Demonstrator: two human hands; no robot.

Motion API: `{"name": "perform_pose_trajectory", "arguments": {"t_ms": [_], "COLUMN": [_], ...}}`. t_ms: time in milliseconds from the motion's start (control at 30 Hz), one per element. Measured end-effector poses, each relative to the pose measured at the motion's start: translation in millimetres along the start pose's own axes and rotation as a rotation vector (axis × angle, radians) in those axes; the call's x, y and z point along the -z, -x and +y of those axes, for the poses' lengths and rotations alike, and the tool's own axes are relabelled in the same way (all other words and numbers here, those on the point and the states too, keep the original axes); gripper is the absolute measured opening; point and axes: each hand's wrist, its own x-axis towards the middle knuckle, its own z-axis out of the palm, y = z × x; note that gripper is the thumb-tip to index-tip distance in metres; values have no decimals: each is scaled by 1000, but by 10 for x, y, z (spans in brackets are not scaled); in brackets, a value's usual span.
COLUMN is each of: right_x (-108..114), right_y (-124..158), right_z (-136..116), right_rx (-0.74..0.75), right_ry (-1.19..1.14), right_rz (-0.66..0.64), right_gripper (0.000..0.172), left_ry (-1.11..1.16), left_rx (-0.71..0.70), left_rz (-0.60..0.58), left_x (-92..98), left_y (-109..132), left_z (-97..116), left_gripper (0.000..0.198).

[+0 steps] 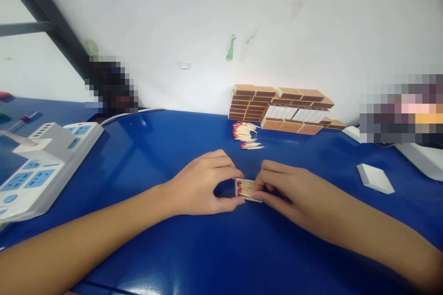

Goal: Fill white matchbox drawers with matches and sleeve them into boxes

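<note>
A small white matchbox tray [236,188] lies on the blue table with red-headed matches [245,189] inside. Thumb and fingers of my left hand [211,184] close round its left end from both long sides. My right hand [277,184] is at the tray's right end, thumb and index finger pinched together over the matches there; its fingertips hide what they hold, if anything. Behind the tray, loose matches [245,132] lie in a pile, with a smaller bunch [251,146] just in front of it.
Stacked matchboxes [249,103] stand against the white wall, several white trays [297,113] among them. To the right lies a small white box-shaped piece [375,178]. A white power strip [74,159] with a plugged-in adapter and cable occupies the left. Blurred patches cover both back corners.
</note>
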Motion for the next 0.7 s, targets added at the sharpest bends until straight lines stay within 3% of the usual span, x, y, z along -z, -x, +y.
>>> {"name": "perform_pose_trajectory", "arguments": {"t_ms": [267,567,700], "right_x": [-36,-90,-8], "right_y": [-37,-83,-209], "right_z": [-30,1,176], "right_rx": [0,135,129], "right_ry": [25,30,3], "right_rz": [12,199,319], "right_gripper": [25,13,7], "left_ry": [-30,-24,-52], "left_rx": [22,-23,12], "left_rz": [-41,24,49], "left_x": [4,-21,-13], "left_y": [-10,6,2], "left_z": [11,34,22], "left_gripper": [30,26,24]}}
